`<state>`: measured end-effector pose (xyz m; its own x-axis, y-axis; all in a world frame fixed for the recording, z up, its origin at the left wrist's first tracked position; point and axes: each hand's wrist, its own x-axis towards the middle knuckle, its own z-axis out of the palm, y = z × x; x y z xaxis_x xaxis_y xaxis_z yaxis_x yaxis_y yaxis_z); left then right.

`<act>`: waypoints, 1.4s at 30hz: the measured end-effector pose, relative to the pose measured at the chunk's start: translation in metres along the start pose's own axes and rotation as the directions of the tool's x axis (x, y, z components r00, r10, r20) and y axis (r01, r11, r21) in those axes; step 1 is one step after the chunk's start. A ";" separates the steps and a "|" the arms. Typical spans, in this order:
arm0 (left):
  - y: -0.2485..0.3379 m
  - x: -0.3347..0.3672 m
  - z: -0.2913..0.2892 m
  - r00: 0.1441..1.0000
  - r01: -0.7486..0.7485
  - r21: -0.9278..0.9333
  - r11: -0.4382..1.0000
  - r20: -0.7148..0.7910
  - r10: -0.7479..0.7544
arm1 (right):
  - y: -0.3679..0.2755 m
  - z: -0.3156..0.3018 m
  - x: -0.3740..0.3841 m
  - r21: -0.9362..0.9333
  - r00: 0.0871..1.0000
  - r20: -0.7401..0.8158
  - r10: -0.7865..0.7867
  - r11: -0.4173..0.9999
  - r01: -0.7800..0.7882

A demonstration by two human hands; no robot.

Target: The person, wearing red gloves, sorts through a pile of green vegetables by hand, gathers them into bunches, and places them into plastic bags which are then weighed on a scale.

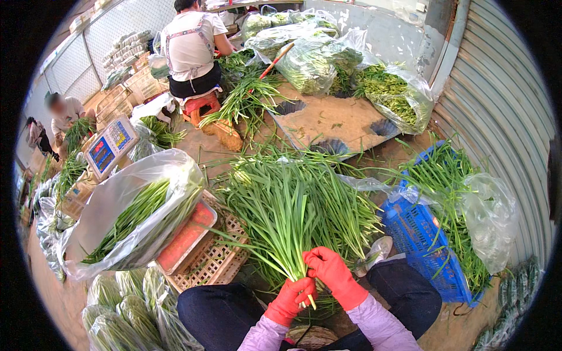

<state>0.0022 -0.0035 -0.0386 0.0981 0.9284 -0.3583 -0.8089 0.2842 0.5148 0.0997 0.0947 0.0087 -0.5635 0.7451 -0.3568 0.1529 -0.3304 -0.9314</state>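
Note:
Both of my hands wear red rubber gloves. My left hand is wrapped round the lower stalks of a bunch of garlic chives, whose long flat leaves fan out away from me. Against the right side of these stalks, just above the left hand, my right hand is closed with its fingertips pinching at the bunch; exactly which stalks it grips is hidden. A large heap of loose garlic chives lies just beyond and around the held bunch.
At left, an open clear bag of greens rests on a red-topped scale above a beige crate. The scale display stands behind. Bagged bundles lie nearer. A blue basket stands right. Co-workers sit farther off.

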 end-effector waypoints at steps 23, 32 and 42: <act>0.016 0.000 0.016 0.963 -0.177 -0.203 0.963 0.168 0.213 | 0.060 -0.148 0.054 -0.863 0.700 -0.472 -0.536 0.442 -0.243; 0.011 0.012 0.022 0.977 -0.208 -0.174 0.963 0.007 0.212 | 0.050 -0.160 0.041 -0.013 0.877 -0.476 0.059 0.997 -0.074; 0.008 0.007 0.022 0.971 -0.209 -0.137 0.968 -0.149 0.189 | 0.016 -0.102 -0.007 0.123 0.840 -0.540 0.056 0.992 0.013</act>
<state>0.0093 0.0111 -0.0196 -0.1439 0.9191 -0.3669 -0.8833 0.0478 0.4664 0.1883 0.1434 -0.0108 -0.0267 0.9201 -0.3908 0.0448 -0.3894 -0.9200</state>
